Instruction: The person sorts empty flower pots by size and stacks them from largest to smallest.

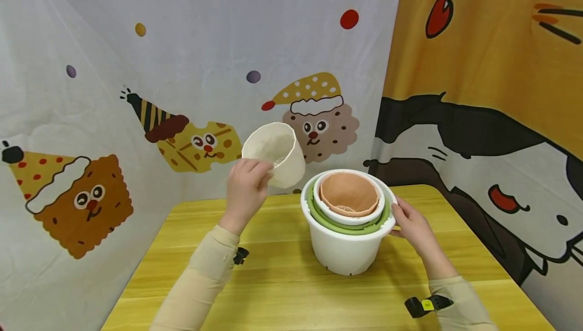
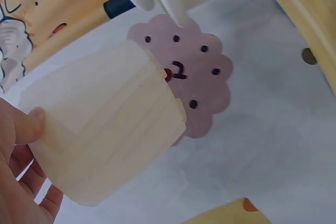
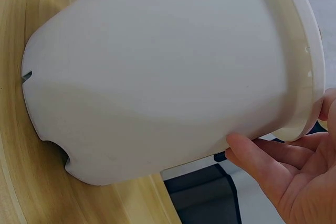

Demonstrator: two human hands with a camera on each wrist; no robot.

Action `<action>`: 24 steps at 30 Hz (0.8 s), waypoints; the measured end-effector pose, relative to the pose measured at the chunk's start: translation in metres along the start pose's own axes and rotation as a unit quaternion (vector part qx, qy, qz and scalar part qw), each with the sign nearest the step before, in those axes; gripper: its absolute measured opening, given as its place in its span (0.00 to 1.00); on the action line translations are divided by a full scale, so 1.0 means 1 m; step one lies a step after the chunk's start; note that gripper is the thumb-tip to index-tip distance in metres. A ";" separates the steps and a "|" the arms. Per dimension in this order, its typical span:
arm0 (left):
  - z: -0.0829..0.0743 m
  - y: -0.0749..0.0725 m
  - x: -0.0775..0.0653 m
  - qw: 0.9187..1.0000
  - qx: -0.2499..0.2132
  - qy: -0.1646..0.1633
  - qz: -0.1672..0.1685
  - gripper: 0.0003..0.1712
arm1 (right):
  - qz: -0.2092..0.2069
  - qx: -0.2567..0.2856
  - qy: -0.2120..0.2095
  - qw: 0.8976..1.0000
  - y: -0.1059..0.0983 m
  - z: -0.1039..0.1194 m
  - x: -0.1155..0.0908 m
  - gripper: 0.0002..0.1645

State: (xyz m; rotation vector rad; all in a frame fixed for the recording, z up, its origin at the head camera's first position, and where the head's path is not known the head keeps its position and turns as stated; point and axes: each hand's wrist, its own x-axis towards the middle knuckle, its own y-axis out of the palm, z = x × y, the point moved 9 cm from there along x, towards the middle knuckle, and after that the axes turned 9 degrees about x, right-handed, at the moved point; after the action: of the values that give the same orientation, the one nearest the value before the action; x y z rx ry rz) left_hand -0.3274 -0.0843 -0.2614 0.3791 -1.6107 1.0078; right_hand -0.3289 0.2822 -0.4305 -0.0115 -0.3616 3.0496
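Observation:
Raised above the table, a cream flowerpot [image 1: 291,166] with a faceted rim is pinched at its edge by my left hand [image 1: 248,187]. Its mouth tilts toward me in the head view, and its pale side [image 2: 105,124] fills much of the left wrist view. On the table stands a large white flowerpot [image 1: 346,255] with a green pot [image 1: 337,227], a smaller white pot [image 1: 317,189] and a terracotta-coloured pot [image 1: 349,192] nested inside. My right hand [image 1: 412,222] grips the big pot's rim on the right, with fingers [image 3: 252,153] under the lip.
The yellow wood-grain table [image 1: 273,290] has its back edge near a curtain [image 1: 196,42] printed with cartoon snacks. An orange curtain [image 1: 483,57] with a cartoon animal hangs at the right. Both wrists wear black straps.

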 end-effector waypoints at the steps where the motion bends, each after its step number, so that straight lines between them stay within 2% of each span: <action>1: -0.002 -0.001 0.002 1.000 -0.003 0.002 -0.004 0.11 | 0.000 0.000 0.000 1.000 0.000 0.000 0.000 0.40; 15: -0.032 -0.011 0.025 0.998 -0.049 0.037 -0.035 0.06 | 0.003 0.004 -0.012 1.000 0.000 0.000 0.000 0.40; 24: -0.049 -0.008 0.033 0.996 -0.067 0.048 -0.035 0.06 | 0.000 0.006 -0.010 1.000 -0.001 -0.001 0.001 0.39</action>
State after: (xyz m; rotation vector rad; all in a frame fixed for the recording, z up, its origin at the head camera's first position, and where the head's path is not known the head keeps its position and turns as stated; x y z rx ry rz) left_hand -0.3007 -0.0423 -0.2282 0.2894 -1.5571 0.8475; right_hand -0.3295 0.2832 -0.4310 0.0200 -0.3438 3.0545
